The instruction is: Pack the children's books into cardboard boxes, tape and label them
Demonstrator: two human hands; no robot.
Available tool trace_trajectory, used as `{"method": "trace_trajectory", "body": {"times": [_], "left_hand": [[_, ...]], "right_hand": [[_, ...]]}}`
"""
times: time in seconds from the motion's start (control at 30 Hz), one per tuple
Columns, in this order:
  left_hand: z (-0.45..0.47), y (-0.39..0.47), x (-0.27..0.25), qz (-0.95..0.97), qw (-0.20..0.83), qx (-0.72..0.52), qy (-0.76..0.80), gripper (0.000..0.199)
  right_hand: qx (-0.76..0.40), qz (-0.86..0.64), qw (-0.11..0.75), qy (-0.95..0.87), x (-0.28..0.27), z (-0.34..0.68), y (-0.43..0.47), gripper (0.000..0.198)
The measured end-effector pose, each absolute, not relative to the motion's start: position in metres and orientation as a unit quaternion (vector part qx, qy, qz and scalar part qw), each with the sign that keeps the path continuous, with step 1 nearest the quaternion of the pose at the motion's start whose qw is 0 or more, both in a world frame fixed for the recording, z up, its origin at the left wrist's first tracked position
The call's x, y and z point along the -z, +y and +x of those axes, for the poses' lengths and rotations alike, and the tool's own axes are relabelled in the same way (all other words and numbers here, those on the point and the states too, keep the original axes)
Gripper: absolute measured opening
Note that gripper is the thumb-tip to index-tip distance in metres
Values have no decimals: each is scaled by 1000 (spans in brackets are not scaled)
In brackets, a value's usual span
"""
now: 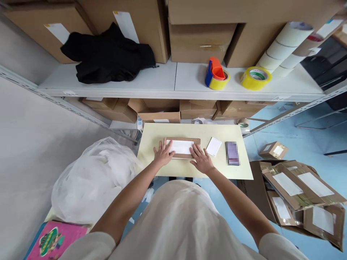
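Observation:
A small cardboard box (184,156) lies flat on the pale yellow table (151,131), with a white label (182,147) across its top. Fingers spread, my left hand (163,153) rests on the left end of the box and label. My right hand (201,159) lies on the right end, its fingers also apart. Both palms face down and neither hand grips anything. To the right of the box are a white card or paper pad (214,146) and a purple, pixelated flat object (232,153).
Behind the table, a shelf (173,79) holds a black garment (108,54), a tape dispenser (216,74), a yellow tape roll (255,78), label rolls (282,45) and cartons. A translucent plastic bag (92,180) bulges at left. Labelled parcels (300,180) fill an open carton on the right.

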State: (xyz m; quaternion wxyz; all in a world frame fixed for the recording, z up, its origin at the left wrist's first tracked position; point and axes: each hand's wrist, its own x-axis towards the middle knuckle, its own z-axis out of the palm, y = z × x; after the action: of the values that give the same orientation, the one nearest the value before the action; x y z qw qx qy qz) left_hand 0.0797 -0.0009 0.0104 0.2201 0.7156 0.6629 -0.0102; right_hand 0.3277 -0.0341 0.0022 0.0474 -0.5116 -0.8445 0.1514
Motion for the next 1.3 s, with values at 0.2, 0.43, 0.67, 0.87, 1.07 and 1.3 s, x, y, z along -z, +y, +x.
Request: {"method": "trace_trajectory", "body": {"times": [0.2,0.43,0.67,0.87,1.07,1.3], "left_hand": [[72,-5,11,593,371,-142,700,74],[63,3,18,547,444,-166,690,72],[55,1,17,566,461,-154,667,62],[54,-17,-6,635,446,-124,618,60],[92,-29,-54,735,419,-25,533,58],[228,-52,-81,818,423,83,381,55]], "right_hand": [[-257,-583,152,-756,-4,333,-33,51],[-346,-731,112,-577,-17,322,-6,56],[-377,-787,163,-461,-15,297,-49,54],[-376,-814,245,-369,-35,299,-113,42],[-310,-846,291,-322,-68,331,-184,40],[-222,-915,264,-209,-87,410,-265,45]]}}
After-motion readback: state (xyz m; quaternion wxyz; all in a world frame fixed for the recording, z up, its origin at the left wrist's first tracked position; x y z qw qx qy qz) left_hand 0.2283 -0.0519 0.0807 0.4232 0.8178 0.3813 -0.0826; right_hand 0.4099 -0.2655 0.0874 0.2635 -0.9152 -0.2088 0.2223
